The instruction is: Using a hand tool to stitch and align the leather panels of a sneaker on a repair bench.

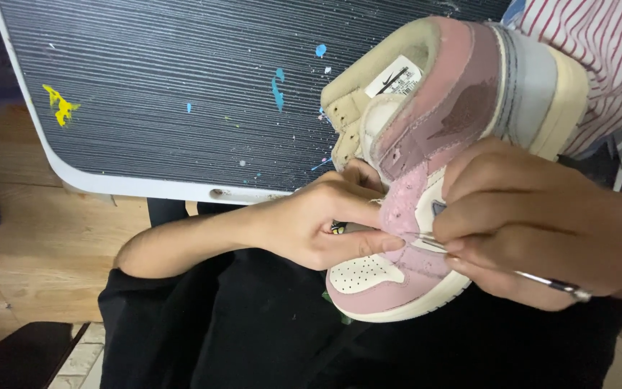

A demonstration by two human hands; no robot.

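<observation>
Right hand [541, 230] pinches a thin metal tool [548, 283] against the pink high-top sneaker [426, 144]. Left hand [318, 227] clamps its toe end; the shoe looks light and stiff-soled, with softer upper panels.

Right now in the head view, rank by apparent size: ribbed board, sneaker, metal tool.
1. Ribbed board, largest.
2. Sneaker, though it sits closer to the camera, so it looks bigger.
3. Metal tool, smallest; the right hand hides part of it.
</observation>
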